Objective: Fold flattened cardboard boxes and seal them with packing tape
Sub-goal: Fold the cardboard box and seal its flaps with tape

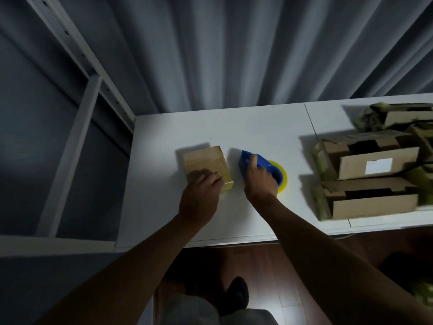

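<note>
Left hand (201, 191) laid on small box (206, 164), fingers lightly bent, pressing near end (table (164, 179) centre); blue tape dispenser (260, 166) gripped by right hand (259, 178); three opened boxes (370, 160) stacked at right

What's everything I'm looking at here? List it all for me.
Small closed brown cardboard box: one, brown, on the table's left part.
Blue plastic tape dispenser: one, blue with a yellow roll, right of the box.
Open cardboard boxes: several, brown, piled at the table's right.
White table: one, white, before the curtain.
Grey curtain: one, behind the table.
White metal shelf frame: one, at left.
Left hand: rests on the box.
Right hand: grips the dispenser.
</note>
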